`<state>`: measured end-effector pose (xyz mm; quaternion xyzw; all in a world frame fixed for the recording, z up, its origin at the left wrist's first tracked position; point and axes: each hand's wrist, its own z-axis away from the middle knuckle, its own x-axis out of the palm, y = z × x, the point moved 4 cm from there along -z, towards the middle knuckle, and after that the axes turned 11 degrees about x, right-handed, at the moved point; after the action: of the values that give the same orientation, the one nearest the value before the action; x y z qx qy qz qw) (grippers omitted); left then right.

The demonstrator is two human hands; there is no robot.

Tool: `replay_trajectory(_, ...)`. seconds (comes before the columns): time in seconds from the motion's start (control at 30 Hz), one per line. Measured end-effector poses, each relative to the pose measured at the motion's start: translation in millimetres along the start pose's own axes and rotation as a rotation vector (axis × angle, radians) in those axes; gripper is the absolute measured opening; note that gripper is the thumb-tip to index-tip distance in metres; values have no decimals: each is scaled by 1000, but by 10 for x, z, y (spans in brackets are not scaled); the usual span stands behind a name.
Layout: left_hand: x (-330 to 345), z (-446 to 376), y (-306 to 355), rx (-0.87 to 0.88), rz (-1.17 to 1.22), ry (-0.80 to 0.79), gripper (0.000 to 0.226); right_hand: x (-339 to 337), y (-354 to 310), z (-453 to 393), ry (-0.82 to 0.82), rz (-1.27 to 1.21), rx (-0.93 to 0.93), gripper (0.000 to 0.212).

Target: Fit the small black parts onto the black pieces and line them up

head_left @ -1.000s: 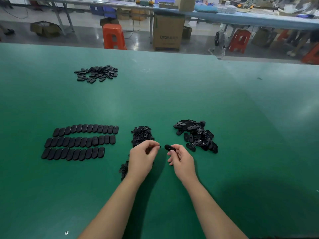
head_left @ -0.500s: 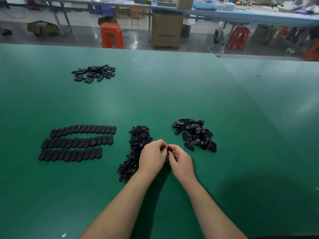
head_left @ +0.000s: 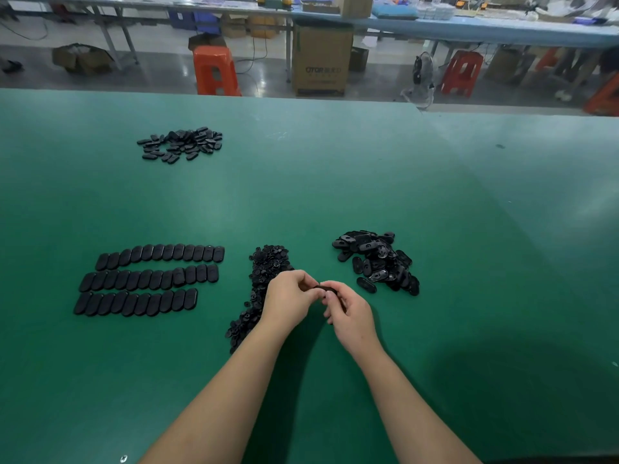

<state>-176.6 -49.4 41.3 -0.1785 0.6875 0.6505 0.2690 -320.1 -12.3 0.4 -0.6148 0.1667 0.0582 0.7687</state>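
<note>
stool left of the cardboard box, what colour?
Orange-red stool, with a dark cutout in its side. The head view, the only one, shows it.

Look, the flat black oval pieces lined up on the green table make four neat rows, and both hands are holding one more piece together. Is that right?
Not quite. The head view shows the flat black oval pieces lined up in three neat rows on the green table, not four. The rest holds: the left hand and right hand hold one more black piece between their fingertips.
</note>
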Motion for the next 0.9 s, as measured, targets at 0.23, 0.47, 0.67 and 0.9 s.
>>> replay_trajectory(0.23, 51, 32, -10, -40, 116, -3, 12, -23, 0, -16, 7, -35, 7, 30)
replay_trajectory(0.47, 55, 62, 14, -19, 66, 11, 2, -22, -4, -14, 12, -16, 11, 28)
replay_trajectory(0.67, 60, 75, 66, 17, -25, 25, 5, -26, -26, 4, 9, -46, 20, 29)
replay_trajectory(0.9, 115, 99, 112, 60, -61, 80, 6, -40, -10, -9, 26, -89, 23, 24)
